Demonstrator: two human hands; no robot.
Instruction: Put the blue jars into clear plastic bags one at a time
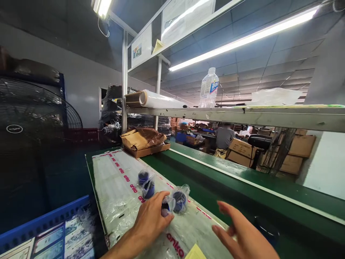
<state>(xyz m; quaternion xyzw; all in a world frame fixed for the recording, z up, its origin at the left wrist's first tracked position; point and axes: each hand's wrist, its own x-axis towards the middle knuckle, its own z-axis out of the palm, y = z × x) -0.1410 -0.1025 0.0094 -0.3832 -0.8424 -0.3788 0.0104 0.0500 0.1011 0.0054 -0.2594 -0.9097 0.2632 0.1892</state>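
My left hand [151, 217] is closed on a small dark-blue round piece in see-through plastic [166, 208], above the white sheet [107, 180] printed with pink "anko" lettering. Right beside it stands another bagged blue round piece [180, 201]. Two more wrapped blue pieces, one farther back [143, 177] and one nearer [148, 189], lie just beyond my left fingers. My right hand [242, 230] hangs over the near side of the green belt, fingers apart and holding nothing. Partly behind it, a dark glossy round object [266, 229] rests on the belt; its kind is unclear.
A cardboard tray with brown paper [145, 140] stands at the sheet's far end. Overhead runs a shelf [229, 117] bearing a plastic bottle [209, 88] and a film roll [161, 99]. A blue crate [45, 219] is at lower left, a fan [35, 108] behind. A person [225, 136] sits beyond.
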